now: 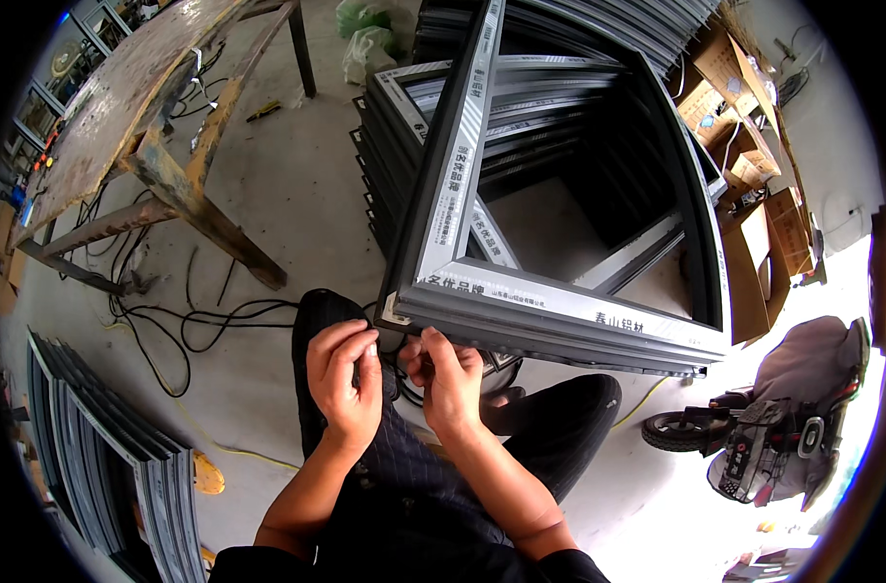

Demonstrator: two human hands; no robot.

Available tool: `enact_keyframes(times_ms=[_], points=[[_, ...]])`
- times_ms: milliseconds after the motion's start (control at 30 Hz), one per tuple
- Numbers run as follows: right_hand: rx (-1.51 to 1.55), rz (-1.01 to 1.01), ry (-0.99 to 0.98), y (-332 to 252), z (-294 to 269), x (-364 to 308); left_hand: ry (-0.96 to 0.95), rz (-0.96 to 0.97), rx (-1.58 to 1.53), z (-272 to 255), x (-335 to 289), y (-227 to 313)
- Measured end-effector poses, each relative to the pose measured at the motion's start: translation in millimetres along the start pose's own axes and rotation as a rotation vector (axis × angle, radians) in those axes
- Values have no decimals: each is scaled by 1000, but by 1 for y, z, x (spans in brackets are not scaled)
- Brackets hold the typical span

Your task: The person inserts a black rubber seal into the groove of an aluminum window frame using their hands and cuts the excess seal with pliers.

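A grey aluminium window frame (441,220) with printed white protective film lies tilted on top of a stack of similar frames (390,175). Its near left corner points at me, just above my hands. My left hand (348,387) is closed in a pinch below that corner; whatever its fingertips hold is too small to make out. Close beside it, my right hand (447,381) has its thumb and curled fingers together at the frame's lower edge. Whether it grips something is hidden. Both forearms come up over my dark striped trousers (550,428).
A worn workbench (137,92) stands at the left, with black cables (171,316) on the floor beneath. More frames (113,447) lean at the lower left. Cardboard boxes (754,243) stand at the right, near a two-wheeled vehicle (754,437). A yellow-handled tool (264,111) lies on the floor.
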State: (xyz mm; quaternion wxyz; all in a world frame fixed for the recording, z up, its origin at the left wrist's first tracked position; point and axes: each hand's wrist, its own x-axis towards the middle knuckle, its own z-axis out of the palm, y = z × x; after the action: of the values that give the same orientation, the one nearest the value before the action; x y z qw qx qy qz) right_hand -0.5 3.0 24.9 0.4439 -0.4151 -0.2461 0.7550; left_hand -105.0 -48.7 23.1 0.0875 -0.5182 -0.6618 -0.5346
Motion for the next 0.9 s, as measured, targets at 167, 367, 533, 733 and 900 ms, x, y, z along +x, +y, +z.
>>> enact_keyframes(times_ms=[167, 367, 533, 733, 900], points=[[-8, 94, -59, 8, 6, 3, -25, -406, -353, 11, -23, 1], [57, 105, -45, 2, 2, 0, -227, -1015, -964, 17, -7, 11], [134, 174, 201, -36, -22, -18, -140, -1057, -925, 25, 4, 20], [112, 32, 290, -69, -91, -28, -158, -974, -929, 24, -3, 9], [18, -151, 328, -86, -123, -38, -179, -932, -943, 27, -7, 6]])
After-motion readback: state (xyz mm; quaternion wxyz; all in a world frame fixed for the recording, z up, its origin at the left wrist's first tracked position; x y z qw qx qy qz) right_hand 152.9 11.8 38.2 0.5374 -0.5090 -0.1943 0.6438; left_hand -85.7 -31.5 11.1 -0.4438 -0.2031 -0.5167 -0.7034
